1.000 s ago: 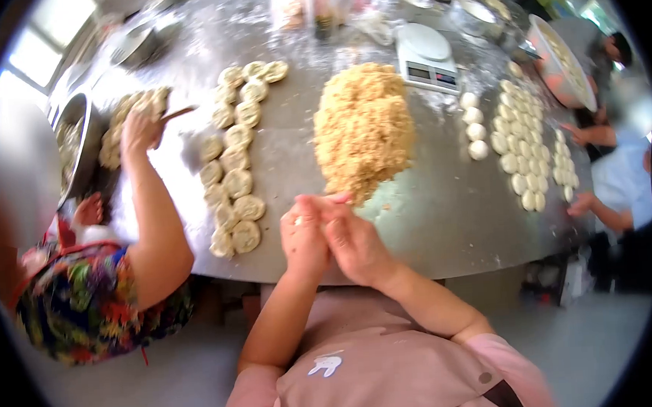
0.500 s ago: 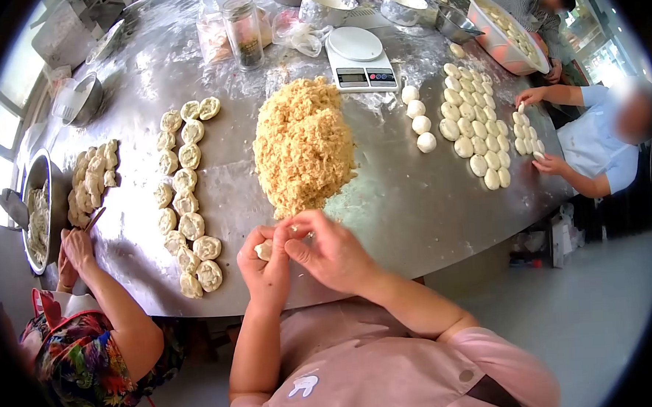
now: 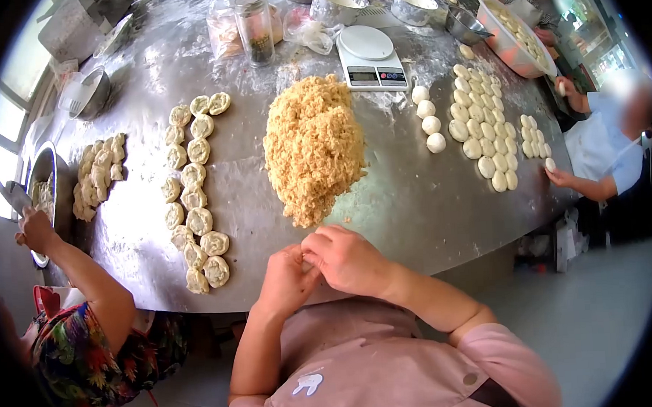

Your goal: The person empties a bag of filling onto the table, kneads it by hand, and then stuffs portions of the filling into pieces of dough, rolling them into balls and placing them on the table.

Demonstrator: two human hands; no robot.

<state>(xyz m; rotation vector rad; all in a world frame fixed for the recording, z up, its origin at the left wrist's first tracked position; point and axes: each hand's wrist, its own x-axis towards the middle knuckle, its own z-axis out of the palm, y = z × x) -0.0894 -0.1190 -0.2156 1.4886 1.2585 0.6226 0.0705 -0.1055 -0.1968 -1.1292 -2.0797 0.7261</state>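
Observation:
My left hand and my right hand meet at the table's near edge, fingers closed and pressed together. A small pale piece of dough is between them, mostly hidden by the fingers. Just beyond my hands lies a big heap of crumbly yellow filling. To its left, flattened dough rounds with dimpled middles stand in two uneven rows. Smooth white dough balls form a short line on the right.
A kitchen scale and a glass jar stand behind the heap. Flattened buns cover the right side, near a co-worker's hand. At left, another co-worker's hand is by a metal basin.
My hands have drawn closer together, covering the dough piece more. The left co-worker's hand has moved to the basin. The right co-worker has lifted one hand off the table.

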